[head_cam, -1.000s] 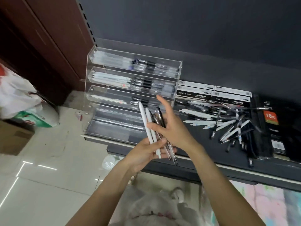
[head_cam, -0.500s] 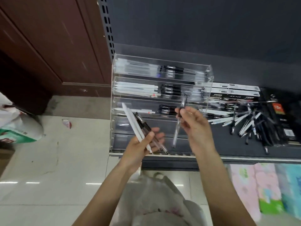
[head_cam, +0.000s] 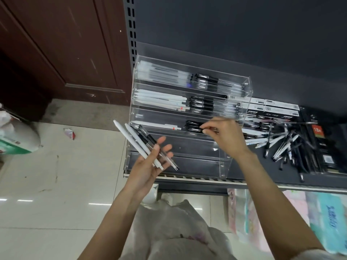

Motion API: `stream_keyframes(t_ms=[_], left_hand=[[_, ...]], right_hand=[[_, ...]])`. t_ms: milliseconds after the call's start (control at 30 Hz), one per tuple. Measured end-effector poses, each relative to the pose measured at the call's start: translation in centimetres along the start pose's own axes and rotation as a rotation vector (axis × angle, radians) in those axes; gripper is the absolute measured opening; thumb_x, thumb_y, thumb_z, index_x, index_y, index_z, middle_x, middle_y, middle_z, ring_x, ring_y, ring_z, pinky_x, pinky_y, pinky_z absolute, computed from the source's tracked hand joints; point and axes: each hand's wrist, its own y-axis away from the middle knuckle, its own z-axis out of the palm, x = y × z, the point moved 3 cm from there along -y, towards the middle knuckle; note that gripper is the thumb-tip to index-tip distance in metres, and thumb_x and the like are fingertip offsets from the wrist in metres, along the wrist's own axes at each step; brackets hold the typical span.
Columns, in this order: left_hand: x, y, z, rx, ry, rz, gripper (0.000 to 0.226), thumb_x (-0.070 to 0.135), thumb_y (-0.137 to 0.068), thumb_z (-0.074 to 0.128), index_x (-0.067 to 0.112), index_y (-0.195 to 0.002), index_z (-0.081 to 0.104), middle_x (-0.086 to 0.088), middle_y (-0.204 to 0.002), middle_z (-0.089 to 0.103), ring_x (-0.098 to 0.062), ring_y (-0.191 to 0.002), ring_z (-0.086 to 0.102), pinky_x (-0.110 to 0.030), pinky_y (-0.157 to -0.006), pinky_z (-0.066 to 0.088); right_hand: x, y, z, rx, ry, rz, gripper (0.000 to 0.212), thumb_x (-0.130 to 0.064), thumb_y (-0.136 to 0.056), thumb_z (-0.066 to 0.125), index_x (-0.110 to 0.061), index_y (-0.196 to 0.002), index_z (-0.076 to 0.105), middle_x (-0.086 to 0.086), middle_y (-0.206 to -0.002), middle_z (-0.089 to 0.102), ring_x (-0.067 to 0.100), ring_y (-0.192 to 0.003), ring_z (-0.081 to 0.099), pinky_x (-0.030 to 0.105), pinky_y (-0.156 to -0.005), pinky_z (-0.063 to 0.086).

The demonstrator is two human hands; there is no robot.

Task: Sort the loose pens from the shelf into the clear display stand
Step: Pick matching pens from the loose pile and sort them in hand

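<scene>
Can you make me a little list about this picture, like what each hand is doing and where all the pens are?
left hand: holds a bunch of white and clear pens
right hand: pinches a black-grip clear pen at the stand's third tier
clear acrylic tiered stand: top three tiers hold pens, lower two look bare
loose pile of black and white pens: on the dark shelf, right of the stand

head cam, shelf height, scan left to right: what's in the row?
White plastic bag on the floor → left hand gripping a bunch of pens → clear display stand → right hand pinching a black pen at the third tier → loose pens → dark notebooks.
</scene>
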Motion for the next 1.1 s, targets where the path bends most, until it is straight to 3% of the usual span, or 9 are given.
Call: stream_keyframes(t_ms=[167, 300, 400, 500, 567, 633, 800, 900, 1100], left_hand=[[-0.3, -0.1, 1.2, -0.031, 0.019, -0.012, 0.037, 0.029, -0.084, 0.051, 0.021, -0.119, 0.061, 0.002, -0.097, 0.072, -0.012, -0.088, 0.069, -0.027, -0.079, 0.057], [-0.5, 0.2, 2.3, -0.040, 0.030, -0.010, 0.037, 0.028, -0.086, 0.050, 0.022, -0.121, 0.060, 0.003, -0.099, 0.071, -0.011, -0.088, 0.068, -0.030, -0.082, 0.057], [-0.6, 0.4, 2.8, -0.052, 0.023, -0.004, 0.036, 0.027, -0.088, 0.049, 0.023, -0.123, 0.059, 0.002, -0.100, 0.071, -0.011, -0.087, 0.067, -0.036, -0.088, 0.055], [-0.8, 0.6, 3.3, -0.030, 0.003, 0.019, 0.037, 0.026, -0.089, 0.049, 0.021, -0.125, 0.058, -0.001, -0.101, 0.070, -0.013, -0.091, 0.067, -0.036, -0.085, 0.056], [-0.8, 0.6, 3.6, -0.006, 0.006, 0.044, 0.037, 0.026, -0.091, 0.047, 0.020, -0.126, 0.056, -0.003, -0.107, 0.070, -0.017, -0.099, 0.067, -0.035, -0.083, 0.056], [-0.8, 0.5, 3.8, 0.014, -0.003, 0.064, 0.037, 0.026, -0.092, 0.046, 0.020, -0.126, 0.056, -0.005, -0.110, 0.070, -0.019, -0.103, 0.066, -0.033, -0.081, 0.056], [-1.3, 0.4, 4.5, 0.047, -0.059, 0.077, 0.036, 0.026, -0.089, 0.048, 0.020, -0.123, 0.060, -0.005, -0.118, 0.067, -0.019, -0.108, 0.064, -0.035, -0.087, 0.055], [-1.6, 0.0, 5.1, 0.046, -0.060, 0.078, 0.032, 0.026, -0.089, 0.049, 0.020, -0.119, 0.060, -0.004, -0.121, 0.066, -0.017, -0.110, 0.063, -0.034, -0.083, 0.057], [-1.2, -0.2, 4.6, 0.060, -0.090, 0.101, 0.033, 0.028, -0.093, 0.045, 0.029, -0.123, 0.058, 0.003, -0.117, 0.068, -0.015, -0.107, 0.065, -0.037, -0.090, 0.054]], right_hand=[[1.1, -0.4, 1.1, 0.021, -0.069, 0.006, 0.014, -0.015, -0.082, 0.071, -0.023, -0.093, 0.075, -0.007, -0.089, 0.071, 0.010, -0.076, 0.064, 0.041, -0.070, 0.056], [1.2, 0.3, 1.4, 0.114, -0.063, -0.016, 0.012, -0.011, -0.082, 0.070, -0.017, -0.093, 0.073, -0.001, -0.088, 0.069, 0.017, -0.081, 0.063, 0.039, -0.067, 0.056], [-1.2, 1.3, 0.0, 0.246, -0.231, -0.030, 0.008, -0.015, -0.086, 0.067, -0.015, -0.093, 0.071, -0.002, -0.084, 0.068, 0.007, -0.074, 0.059, 0.023, -0.067, 0.052], [-5.6, 2.7, -0.6, 0.108, -0.471, 0.018, 0.018, -0.031, -0.083, 0.069, -0.019, -0.095, 0.063, -0.011, -0.081, 0.065, 0.000, -0.071, 0.059, 0.010, -0.063, 0.044], [-7.6, 3.9, 0.2, -0.011, -0.372, 0.023, 0.026, -0.039, -0.079, 0.071, -0.028, -0.093, 0.052, -0.014, -0.083, 0.062, -0.001, -0.070, 0.058, 0.017, -0.061, 0.049], [-8.2, 4.8, 0.7, -0.007, -0.290, 0.013, 0.029, -0.035, -0.078, 0.073, -0.032, -0.088, 0.045, -0.016, -0.089, 0.062, -0.001, -0.073, 0.058, 0.025, -0.061, 0.052], [-6.9, 5.3, 1.3, 0.020, -0.373, 0.038, 0.027, -0.021, -0.078, 0.075, -0.025, -0.102, 0.062, -0.012, -0.098, 0.064, 0.002, -0.076, 0.061, 0.025, -0.068, 0.055], [-5.3, 5.3, 0.4, 0.011, -0.372, 0.018, 0.028, -0.012, -0.078, 0.074, -0.022, -0.104, 0.069, -0.009, -0.092, 0.070, -0.001, -0.074, 0.061, 0.018, -0.071, 0.053], [1.4, 4.3, -3.8, 0.181, -0.042, -0.004, 0.019, -0.008, -0.080, 0.073, -0.020, -0.095, 0.073, -0.004, -0.087, 0.071, 0.008, -0.068, 0.062, 0.028, -0.064, 0.056]])
